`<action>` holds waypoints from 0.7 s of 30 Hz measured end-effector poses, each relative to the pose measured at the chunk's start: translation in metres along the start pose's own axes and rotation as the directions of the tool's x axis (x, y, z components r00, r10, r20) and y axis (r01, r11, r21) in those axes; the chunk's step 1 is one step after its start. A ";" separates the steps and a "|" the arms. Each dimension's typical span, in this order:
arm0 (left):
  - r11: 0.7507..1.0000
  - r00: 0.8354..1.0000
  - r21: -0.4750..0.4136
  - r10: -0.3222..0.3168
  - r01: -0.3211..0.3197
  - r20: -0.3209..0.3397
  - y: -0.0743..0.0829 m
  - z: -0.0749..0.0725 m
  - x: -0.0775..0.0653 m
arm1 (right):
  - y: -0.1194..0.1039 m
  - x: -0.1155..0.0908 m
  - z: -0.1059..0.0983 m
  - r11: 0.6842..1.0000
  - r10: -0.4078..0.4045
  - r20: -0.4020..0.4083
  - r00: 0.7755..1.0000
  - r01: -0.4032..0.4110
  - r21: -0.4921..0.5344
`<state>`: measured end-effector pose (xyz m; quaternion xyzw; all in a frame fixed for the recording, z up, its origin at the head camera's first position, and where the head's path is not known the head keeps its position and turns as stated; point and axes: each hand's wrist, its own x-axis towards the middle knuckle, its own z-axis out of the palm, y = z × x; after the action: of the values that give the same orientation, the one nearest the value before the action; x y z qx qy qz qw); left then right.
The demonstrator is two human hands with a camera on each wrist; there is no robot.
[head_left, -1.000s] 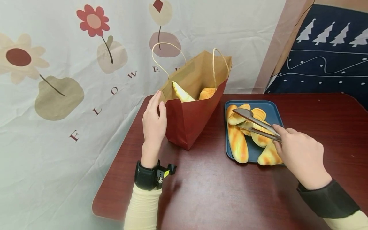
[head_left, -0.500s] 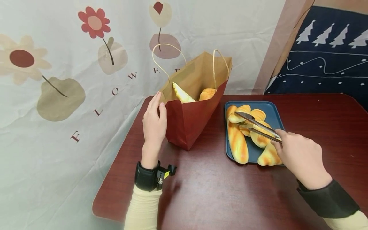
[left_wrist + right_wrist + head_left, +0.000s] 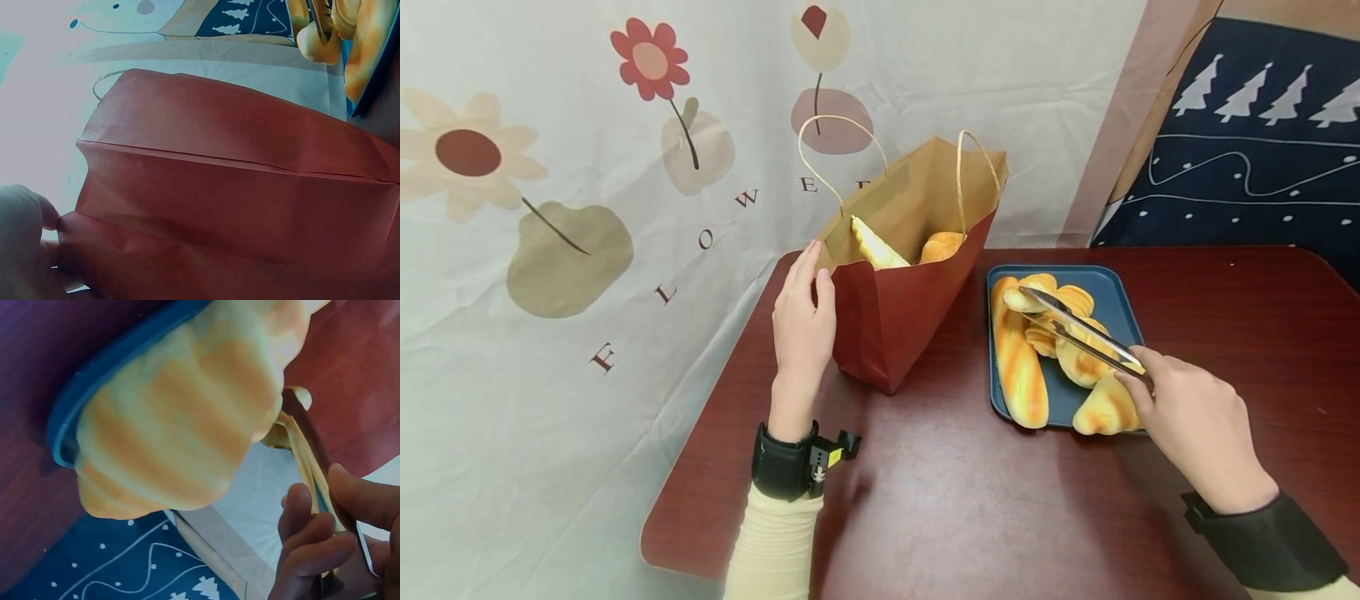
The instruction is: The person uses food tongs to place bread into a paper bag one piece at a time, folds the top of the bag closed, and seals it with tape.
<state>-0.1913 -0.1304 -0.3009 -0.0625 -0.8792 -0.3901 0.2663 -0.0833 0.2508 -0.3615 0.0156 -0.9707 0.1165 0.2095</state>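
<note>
In the head view my left hand [image 3: 805,321] is at the near left corner of a red paper bag [image 3: 913,308]. Its fingers are straight along the bag's side, and the thumb touches the corner. The left wrist view shows that hand at the bag's edge. My right hand [image 3: 1195,425] grips metal tongs [image 3: 1086,333] by their arms, over a blue tray [image 3: 1123,292]. The tong tips lie about a small pale bread roll [image 3: 1021,300]; how firmly they hold it I cannot tell. A long bread loaf [image 3: 1022,375] lies along the tray's left side.
Inside the bag are a pale pointed bread [image 3: 876,246] and a rounded bun [image 3: 942,247]. Two rope handles stand up from its rim. More bread [image 3: 1105,407] lies on the tray. A flower-printed cloth [image 3: 737,100] hangs behind the dark red table [image 3: 925,500].
My right hand has shifted slightly right and toward me, with the tongs. The small roll under the tong tips has moved a little to the right. My left hand and the bag stay put.
</note>
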 end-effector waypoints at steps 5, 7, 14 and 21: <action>1.000 1.000 -0.001 0.002 -0.002 -0.002 0.002 -0.001 0.000 | 0.001 -0.003 0.001 1.000 -0.011 -0.030 0.999 0.011 0.022; 1.000 1.000 -0.001 0.002 -0.002 -0.002 0.002 -0.001 0.000 | 0.002 -0.004 0.001 0.999 -0.013 -0.033 0.999 0.014 0.029; 1.000 1.000 0.000 0.001 -0.001 -0.003 0.002 -0.001 0.000 | 0.004 -0.006 0.003 0.999 -0.010 -0.048 0.999 0.012 0.041; 1.000 1.000 0.004 -0.001 0.001 -0.004 0.001 -0.001 0.000 | 0.004 -0.005 0.003 0.999 -0.006 -0.057 0.998 0.009 0.053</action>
<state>-0.1904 -0.1301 -0.2998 -0.0606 -0.8795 -0.3886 0.2681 -0.0799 0.2535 -0.3669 0.0214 -0.9609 0.1421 0.2368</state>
